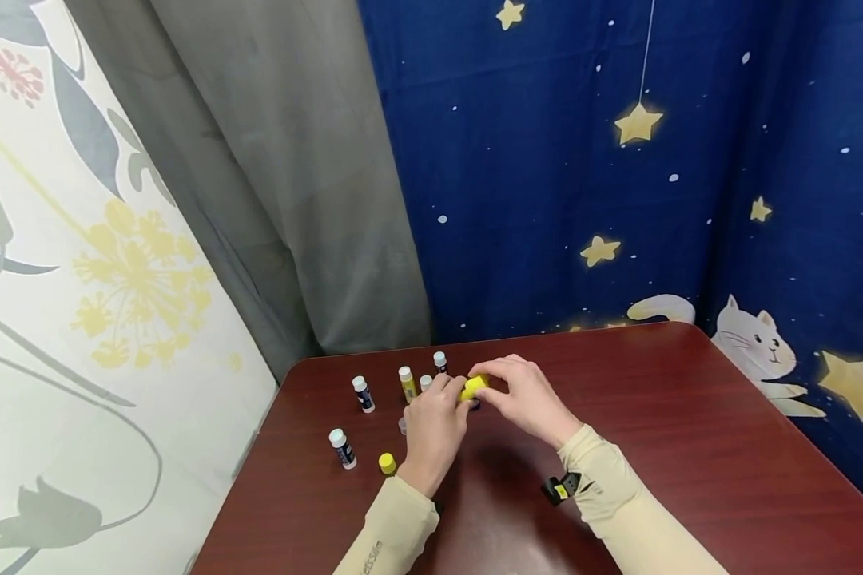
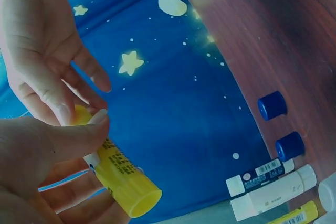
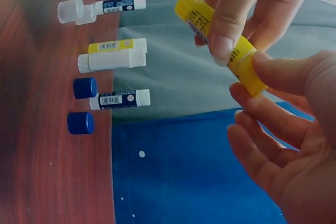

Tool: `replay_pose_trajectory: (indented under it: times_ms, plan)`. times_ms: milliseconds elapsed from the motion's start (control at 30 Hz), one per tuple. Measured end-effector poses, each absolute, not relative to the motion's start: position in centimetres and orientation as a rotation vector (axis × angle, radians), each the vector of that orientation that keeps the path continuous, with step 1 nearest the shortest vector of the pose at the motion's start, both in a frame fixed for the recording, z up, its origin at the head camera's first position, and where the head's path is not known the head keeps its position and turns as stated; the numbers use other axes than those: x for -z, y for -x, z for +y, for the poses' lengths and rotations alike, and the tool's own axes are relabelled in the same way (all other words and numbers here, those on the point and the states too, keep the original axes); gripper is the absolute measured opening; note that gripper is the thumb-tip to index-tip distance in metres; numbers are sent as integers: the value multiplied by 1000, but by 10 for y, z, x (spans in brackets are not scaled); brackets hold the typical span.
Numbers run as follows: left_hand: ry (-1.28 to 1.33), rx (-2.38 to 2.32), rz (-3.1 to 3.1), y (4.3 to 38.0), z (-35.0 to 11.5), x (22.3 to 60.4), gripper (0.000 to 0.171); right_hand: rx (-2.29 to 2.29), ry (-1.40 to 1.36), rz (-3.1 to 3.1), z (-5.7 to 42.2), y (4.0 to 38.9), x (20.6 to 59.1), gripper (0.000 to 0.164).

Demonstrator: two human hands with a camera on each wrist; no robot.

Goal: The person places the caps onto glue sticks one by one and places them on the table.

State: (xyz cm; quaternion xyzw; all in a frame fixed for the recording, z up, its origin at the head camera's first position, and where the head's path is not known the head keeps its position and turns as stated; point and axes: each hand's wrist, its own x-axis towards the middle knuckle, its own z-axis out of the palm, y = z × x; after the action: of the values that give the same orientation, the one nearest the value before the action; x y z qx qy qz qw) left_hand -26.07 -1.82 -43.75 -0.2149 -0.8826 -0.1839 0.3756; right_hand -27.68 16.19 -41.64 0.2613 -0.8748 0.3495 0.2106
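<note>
A yellow glue stick (image 1: 472, 388) is held above the table between both hands. My left hand (image 1: 435, 423) grips its printed body, the thumb lying along the tube (image 2: 123, 179) in the left wrist view. My right hand (image 1: 528, 399) pinches the other end between thumb and forefinger. In the right wrist view the glue stick (image 3: 197, 17) slants down to the right, and the right hand's other fingers extend loosely below it. Part of the label is hidden under the left hand's fingers.
Dark blue glue sticks with pale tops (image 1: 363, 394) stand on the red-brown table (image 1: 618, 447), near a yellow one (image 1: 407, 384) and a white one (image 3: 111, 61). A yellow cap (image 1: 387, 463), two blue caps (image 3: 85, 88) and translucent caps (image 3: 70, 11) are also there. Curtains (image 1: 546, 160) hang behind.
</note>
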Motion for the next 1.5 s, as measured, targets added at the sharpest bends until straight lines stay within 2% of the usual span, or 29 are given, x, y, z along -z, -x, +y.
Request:
replay_pose_trajectory:
  times_ms: [400,733,1233,1500]
  plan:
    - [457,558,-2313,262,-23,434,42,-821,-784,-2418,168,283,395,21]
    - [462,598,-2323,263,-26,434,58,-758,-709,-2410,187,292,376,21]
    - [464,626,-2336,257,-34,432,64,-578,-569,-2414,226,312,359,25]
    - [488,641,-2316,258,-32,431,65,-440,-478,-2494,271,318,352,25]
